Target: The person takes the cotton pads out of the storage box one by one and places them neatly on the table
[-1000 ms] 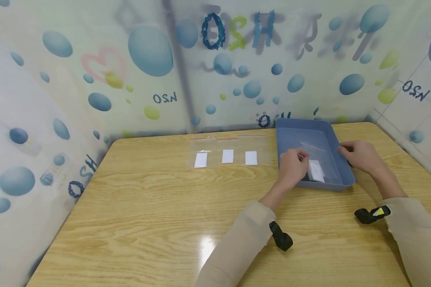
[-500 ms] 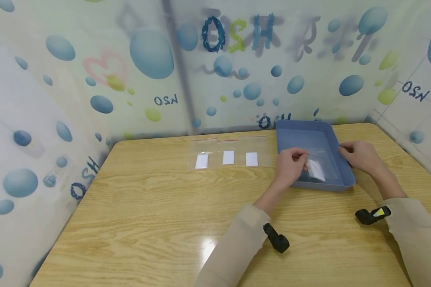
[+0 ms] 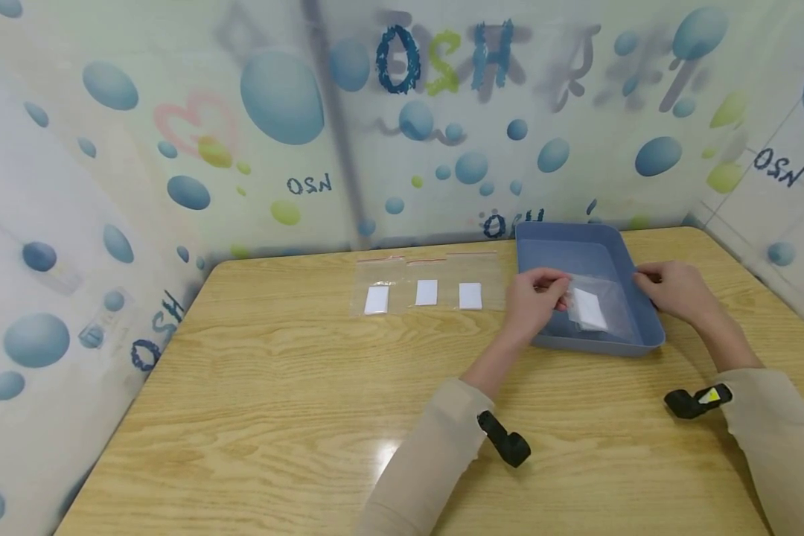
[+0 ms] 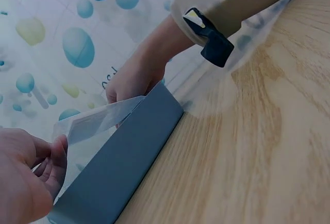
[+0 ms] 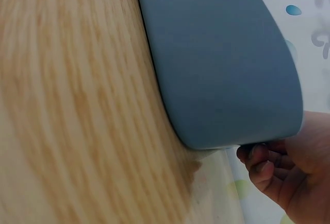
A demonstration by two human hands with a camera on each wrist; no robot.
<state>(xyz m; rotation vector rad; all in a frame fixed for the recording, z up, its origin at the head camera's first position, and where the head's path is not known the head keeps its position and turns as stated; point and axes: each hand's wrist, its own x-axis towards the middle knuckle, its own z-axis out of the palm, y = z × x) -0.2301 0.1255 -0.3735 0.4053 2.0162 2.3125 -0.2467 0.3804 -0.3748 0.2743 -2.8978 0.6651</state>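
Note:
A clear zip bag [image 3: 587,307] with a white rectangular piece inside hangs from my left hand [image 3: 532,304], which pinches its left edge between thumb and fingers. In the head view the bag overlaps the blue tray [image 3: 569,251]; in the left wrist view the bag [image 4: 95,123] slants up over the tray wall [image 4: 126,157]. My right hand [image 3: 678,292] grips the tray's right side at the rim. The right wrist view has those fingers [image 5: 265,172] curled against the outside of the tray.
Left of the tray, three clear zip bags lie in a row on the wooden table [image 3: 275,372]: a left one [image 3: 376,299], a middle one [image 3: 426,292] and a right one [image 3: 470,295], each with a white piece. A patterned wall [image 3: 442,201] stands behind the table.
My left hand has drawn slightly left and up with the zip bag, so the white piece sits higher over the tray. The right hand has stayed at the tray's side.

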